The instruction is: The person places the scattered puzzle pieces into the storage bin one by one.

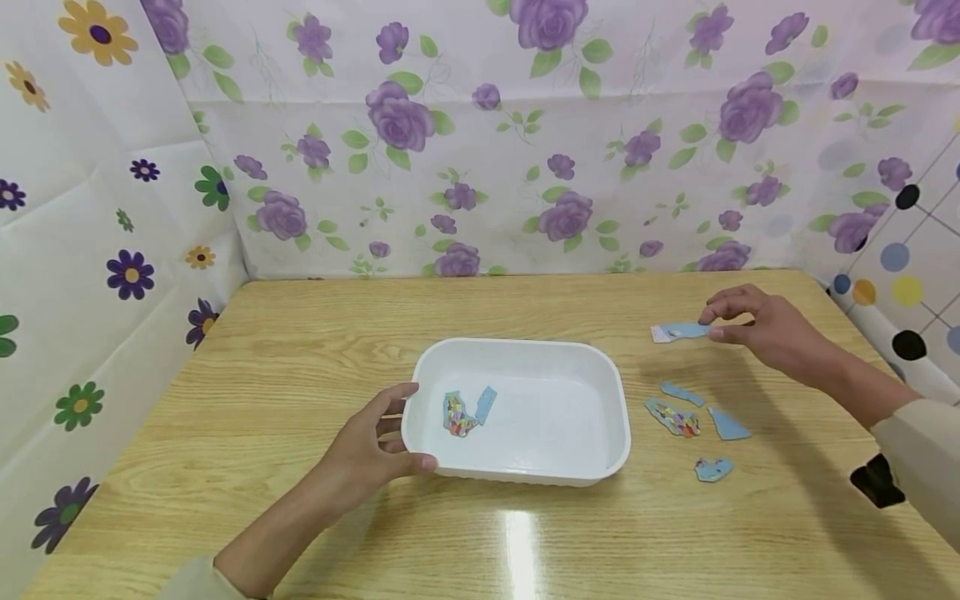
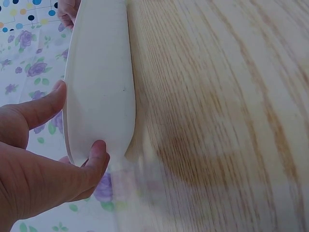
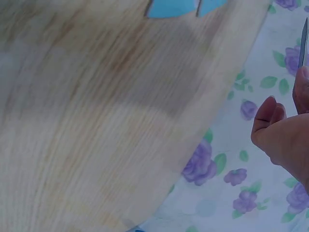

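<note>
A white plastic tray [image 1: 517, 478] stands on the wooden table. My left hand [image 1: 356, 454] grips its left end, thumb at the front corner and fingers along the left side; the left wrist view shows the fingertips [image 2: 99, 147] against the outer wall. Inside the tray lie a multicoloured picture piece [image 1: 455, 415] and a small blue piece [image 1: 486, 405]. Over the table's back right, my right hand [image 1: 772, 332] pinches one end of a flat, light blue cut-out piece [image 1: 682, 332] between thumb and fingers. In the right wrist view only that piece's thin edge [image 3: 303, 43] shows.
Right of the tray lie a narrow blue strip [image 1: 682, 393], a colourful patterned piece [image 1: 675, 418], a blue triangular piece [image 1: 727, 424] and a small blue piece [image 1: 712, 470]. Flowered sheeting [image 1: 480, 192] hangs along the table's back edge. A black object [image 1: 877, 482] sits near the right sleeve.
</note>
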Available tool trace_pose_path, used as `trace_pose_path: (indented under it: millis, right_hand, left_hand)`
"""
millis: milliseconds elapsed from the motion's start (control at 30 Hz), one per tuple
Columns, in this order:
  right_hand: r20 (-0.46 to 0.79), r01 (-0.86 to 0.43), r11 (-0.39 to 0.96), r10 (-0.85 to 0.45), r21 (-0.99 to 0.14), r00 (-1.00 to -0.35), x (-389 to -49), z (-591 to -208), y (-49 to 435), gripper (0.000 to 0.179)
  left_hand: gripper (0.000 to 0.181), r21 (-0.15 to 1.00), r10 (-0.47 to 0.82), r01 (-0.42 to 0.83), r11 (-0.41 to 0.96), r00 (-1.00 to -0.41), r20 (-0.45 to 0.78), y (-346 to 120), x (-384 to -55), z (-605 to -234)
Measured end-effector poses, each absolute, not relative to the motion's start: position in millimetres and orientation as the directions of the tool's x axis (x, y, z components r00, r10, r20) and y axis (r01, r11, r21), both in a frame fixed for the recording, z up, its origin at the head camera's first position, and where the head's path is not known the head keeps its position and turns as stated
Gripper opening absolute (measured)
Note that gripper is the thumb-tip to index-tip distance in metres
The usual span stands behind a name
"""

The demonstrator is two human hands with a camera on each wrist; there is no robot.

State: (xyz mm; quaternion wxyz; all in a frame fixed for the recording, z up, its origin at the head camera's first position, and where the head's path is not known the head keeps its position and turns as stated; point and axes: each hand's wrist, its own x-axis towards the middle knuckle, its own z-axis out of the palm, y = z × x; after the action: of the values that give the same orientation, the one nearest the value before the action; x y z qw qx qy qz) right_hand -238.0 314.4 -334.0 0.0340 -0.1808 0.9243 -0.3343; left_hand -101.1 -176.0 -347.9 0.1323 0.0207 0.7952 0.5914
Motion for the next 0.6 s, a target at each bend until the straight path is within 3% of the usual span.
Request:
trace_pose_path:
  millis: [333, 600]
  right_hand:
    - [0.046, -0.299, 0.684, -0.362, -0.665, -0.931, -239, -318, 285, 0.018]
    - [0.088, -0.385, 0.614, -0.456, -0.689, -0.886, -242, -311, 261, 0.014]
  left_hand:
    - [0.093, 0.948, 0.188, -0.123, 0.294, -0.965, -0.183, -176, -101, -349]
    - [0.092, 0.949, 0.186, -0.124, 0.291, -0.965, -0.184, -176, -102, -349]
